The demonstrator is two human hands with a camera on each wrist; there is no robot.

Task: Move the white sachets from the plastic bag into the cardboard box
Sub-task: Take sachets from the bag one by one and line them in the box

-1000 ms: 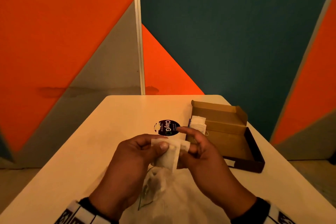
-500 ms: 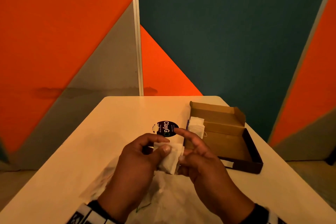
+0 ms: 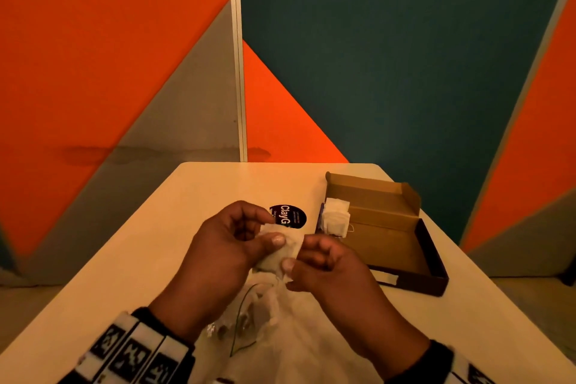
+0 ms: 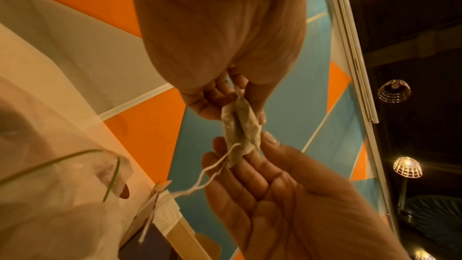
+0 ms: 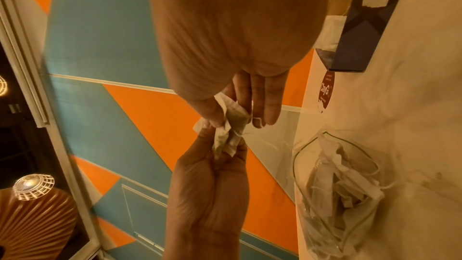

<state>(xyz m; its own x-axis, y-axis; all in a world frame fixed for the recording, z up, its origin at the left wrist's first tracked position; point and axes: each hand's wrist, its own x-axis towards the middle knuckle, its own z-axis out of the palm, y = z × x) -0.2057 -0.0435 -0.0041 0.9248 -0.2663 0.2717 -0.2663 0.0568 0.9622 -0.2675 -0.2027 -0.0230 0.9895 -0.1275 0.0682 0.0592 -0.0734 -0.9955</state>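
Note:
Both hands hold one white sachet (image 3: pixel 288 251) above the table, over the mouth of the clear plastic bag (image 3: pixel 280 321). My left hand (image 3: pixel 271 235) pinches its upper part between thumb and fingers. My right hand (image 3: pixel 297 257) pinches its lower edge. The left wrist view shows the sachet (image 4: pixel 241 126) crumpled, with a string hanging from it. Seen from the right wrist, the bag (image 5: pixel 337 195) lies on the table with several sachets inside. The open cardboard box (image 3: pixel 386 237) sits to the right, with a few sachets (image 3: pixel 335 218) stacked at its left end.
A round dark sticker (image 3: pixel 288 216) lies on the table just beyond my hands. The pale table (image 3: pixel 156 243) ends at orange, grey and teal wall panels. The box's lid flap (image 3: pixel 371 193) stands up at the far side.
My right index finger, stretched out before, has curled in onto the sachet. The sachet looks more crumpled, and both hands have shifted slightly farther from me.

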